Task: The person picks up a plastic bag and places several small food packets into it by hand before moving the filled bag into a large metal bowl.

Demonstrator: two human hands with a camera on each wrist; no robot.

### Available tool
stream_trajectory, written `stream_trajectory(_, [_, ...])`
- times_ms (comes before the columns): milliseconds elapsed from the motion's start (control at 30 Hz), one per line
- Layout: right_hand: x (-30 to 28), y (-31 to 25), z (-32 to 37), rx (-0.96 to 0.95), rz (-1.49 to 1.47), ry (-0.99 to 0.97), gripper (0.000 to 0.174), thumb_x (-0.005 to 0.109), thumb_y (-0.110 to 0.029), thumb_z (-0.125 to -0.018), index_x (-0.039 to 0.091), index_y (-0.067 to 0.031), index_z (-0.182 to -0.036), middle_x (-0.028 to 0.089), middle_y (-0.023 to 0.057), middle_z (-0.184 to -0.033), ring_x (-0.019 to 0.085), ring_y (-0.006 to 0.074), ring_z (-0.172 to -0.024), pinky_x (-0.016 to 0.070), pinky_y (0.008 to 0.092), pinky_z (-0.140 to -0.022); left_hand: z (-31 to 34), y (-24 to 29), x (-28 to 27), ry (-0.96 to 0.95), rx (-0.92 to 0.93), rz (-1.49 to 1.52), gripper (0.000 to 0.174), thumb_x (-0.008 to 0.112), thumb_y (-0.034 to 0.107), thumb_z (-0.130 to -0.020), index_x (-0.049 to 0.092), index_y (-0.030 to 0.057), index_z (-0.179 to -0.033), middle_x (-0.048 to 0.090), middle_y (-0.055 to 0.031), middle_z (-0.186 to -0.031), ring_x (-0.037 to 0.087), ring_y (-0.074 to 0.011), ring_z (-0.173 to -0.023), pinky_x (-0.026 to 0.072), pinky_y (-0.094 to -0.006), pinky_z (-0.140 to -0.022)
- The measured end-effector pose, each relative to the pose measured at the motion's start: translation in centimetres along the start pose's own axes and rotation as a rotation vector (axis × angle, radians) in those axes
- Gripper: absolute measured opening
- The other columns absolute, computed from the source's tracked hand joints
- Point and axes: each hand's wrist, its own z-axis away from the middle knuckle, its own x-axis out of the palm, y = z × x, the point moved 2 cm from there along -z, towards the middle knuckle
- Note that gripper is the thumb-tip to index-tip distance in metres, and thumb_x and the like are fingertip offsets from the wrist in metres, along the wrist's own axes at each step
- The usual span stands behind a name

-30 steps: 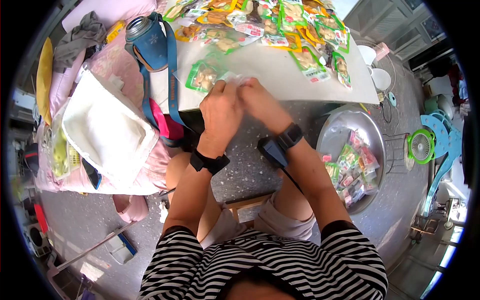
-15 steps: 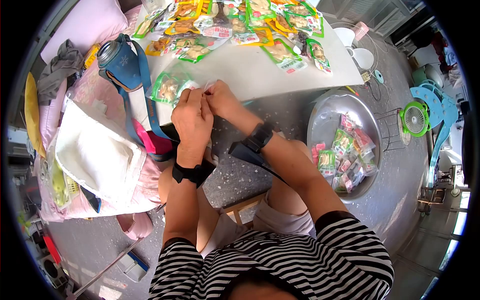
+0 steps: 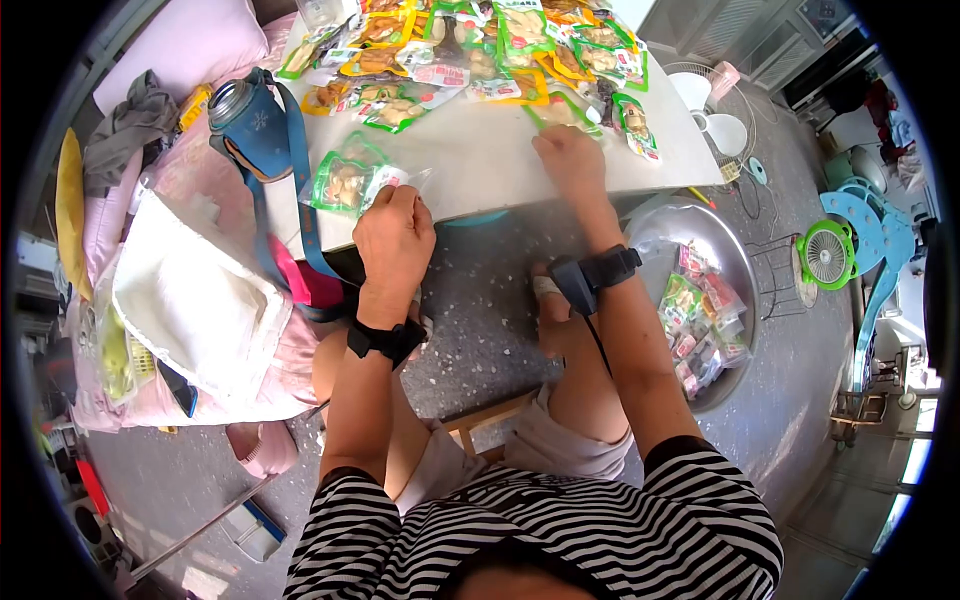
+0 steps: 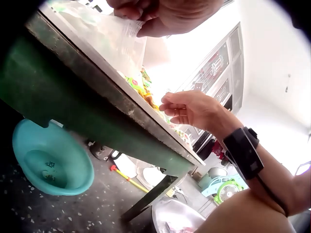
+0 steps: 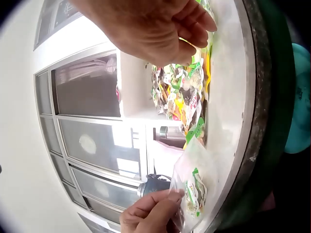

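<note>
My left hand (image 3: 395, 240) is at the table's near edge, pinching the rim of a clear plastic bag (image 5: 194, 158) between thumb and fingers. Inside the bag shows a green-edged snack packet (image 5: 196, 194) with pale contents. My right hand (image 3: 573, 165) hovers over the table to the right, apart from the bag. Its fingers hang loosely curled and hold nothing in the left wrist view. Just beyond them lies a green-edged packet (image 3: 560, 110), partly hidden by the hand. A pile of green and yellow snack packets (image 3: 480, 60) covers the far part of the table.
On the floor at the right stands a metal basin (image 3: 655, 225) with several filled packets (image 3: 705, 310) in it. A blue flask (image 3: 255, 130) with a strap stands left of the bag. White cloth (image 3: 190, 290) lies on the bed. Under the table is a teal basin (image 4: 53, 160).
Both hands were together at the bag's opening. Since then, my right hand has left it and moved right and forward toward the packets, while my left keeps its pinch on the bag.
</note>
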Motion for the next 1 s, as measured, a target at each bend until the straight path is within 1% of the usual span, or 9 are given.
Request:
stream_trajectory(200, [4.2, -5.1, 0.2, -0.414, -0.080, -0.034, 0.019, 0.065, -0.012, -0.080, 0.067, -0.0039, -0.096, 0.063, 0.0126, -0.111, 0.058, 0.0312, -0.101, 0.0492, 0.0372, -0.083, 0.1, -0.3, -0.2, 0.016, -0.007, 0.010, 0.007, 0.060, 0.005, -0.077, 0.056, 0.0014, -0.071, 0.058, -0.0174, -0.072, 0.058, -0.0392, -0.061, 0.0462, -0.0460, -0.053])
stream_trajectory(233, [5.2, -5.9, 0.3, -0.471, -0.079, -0.072, 0.021, 0.062, -0.008, -0.077, 0.067, -0.0042, -0.097, 0.057, 0.0084, -0.124, 0.051, 0.0304, -0.112, 0.0468, 0.0389, -0.089, 0.1, -0.4, -0.2, 0.030, -0.011, 0.013, 0.007, 0.060, 0.004, -0.075, 0.056, 0.0009, -0.070, 0.059, -0.0174, -0.071, 0.058, -0.0389, -0.061, 0.0465, -0.0459, -0.053])
stream_trajectory(367, [8.4, -8.4, 0.3, -0.717, 0.127, -0.147, 0.027, 0.060, -0.002, -0.071, 0.066, -0.0036, -0.097, 0.051, 0.0055, -0.136, 0.042, 0.0298, -0.122, 0.0418, 0.0464, -0.094, 0.1, -0.6, -0.6, -0.013, -0.032, -0.022, 0.006, 0.060, 0.004, -0.073, 0.057, -0.0001, -0.070, 0.060, -0.0180, -0.072, 0.059, -0.0384, -0.061, 0.0477, -0.0464, -0.055])
stream_trajectory(467, [10.3, -9.5, 0.0, -0.726, 0.125, -0.153, 0.022, 0.060, -0.002, -0.072, 0.066, -0.0016, -0.093, 0.056, 0.0058, -0.127, 0.047, 0.0296, -0.113, 0.0439, 0.0428, -0.090, 0.2, -0.9, -0.5, -0.034, -0.057, -0.035, 0.007, 0.060, 0.004, -0.073, 0.056, -0.0001, -0.068, 0.060, -0.0187, -0.073, 0.059, -0.0389, -0.061, 0.0479, -0.0470, -0.054])
stream_trajectory(500, [10.5, -9.6, -0.2, -0.718, 0.074, -0.130, 0.020, 0.061, -0.002, -0.072, 0.065, -0.0013, -0.091, 0.057, 0.0066, -0.121, 0.049, 0.0299, -0.109, 0.0444, 0.0420, -0.087, 0.2, -1.0, -0.4, -0.020, -0.073, -0.045, 0.002, 0.060, 0.003, -0.070, 0.058, 0.0019, -0.071, 0.060, -0.0148, -0.069, 0.059, -0.0367, -0.062, 0.0463, -0.0431, -0.055])
stream_trajectory(567, [9.7, -9.5, -0.6, -0.697, -0.019, -0.087, 0.016, 0.064, -0.003, -0.070, 0.063, -0.0008, -0.086, 0.061, 0.0084, -0.109, 0.051, 0.0307, -0.101, 0.0453, 0.0403, -0.083, 0.1, -1.1, -0.5, -0.030, -0.061, -0.038, 0.002, 0.060, 0.003, -0.071, 0.059, 0.0018, -0.071, 0.059, -0.0151, -0.069, 0.059, -0.0370, -0.062, 0.0461, -0.0436, -0.055])
stream_trajectory(700, [6.7, -7.4, -0.6, -0.527, -0.149, -0.002, 0.020, 0.073, -0.004, -0.066, 0.057, -0.0020, -0.078, 0.058, 0.0128, -0.085, 0.054, 0.0335, -0.087, 0.0448, 0.0419, -0.075, -0.1, -0.9, -0.8, -0.044, -0.068, -0.054, 0.002, 0.060, 0.003, -0.073, 0.059, 0.0017, -0.072, 0.059, -0.0156, -0.070, 0.059, -0.0373, -0.063, 0.0459, -0.0444, -0.055])
stream_trajectory(900, [2.5, -5.6, 1.2, -0.223, -0.161, -0.010, 0.023, 0.072, -0.003, -0.071, 0.063, 0.0003, -0.092, 0.058, 0.0132, -0.081, 0.055, 0.0348, -0.080, 0.0449, 0.0441, -0.072, 0.2, -0.7, -0.6, -0.031, -0.048, -0.068, 0.003, 0.060, 0.004, -0.074, 0.059, 0.0018, -0.072, 0.060, -0.0153, -0.072, 0.060, -0.0376, -0.065, 0.0465, -0.0446, -0.056])
stream_trajectory(1000, [2.0, -2.8, 1.0, -0.439, -0.001, 0.077, 0.027, 0.071, -0.005, -0.075, 0.066, 0.0015, -0.100, 0.059, 0.0119, -0.081, 0.057, 0.0305, -0.082, 0.0459, 0.0413, -0.073, 0.3, -0.8, -0.4, -0.039, -0.044, -0.079, 0.002, 0.060, 0.003, -0.074, 0.060, 0.0016, -0.072, 0.061, -0.0150, -0.073, 0.060, -0.0375, -0.065, 0.0468, -0.0445, -0.057])
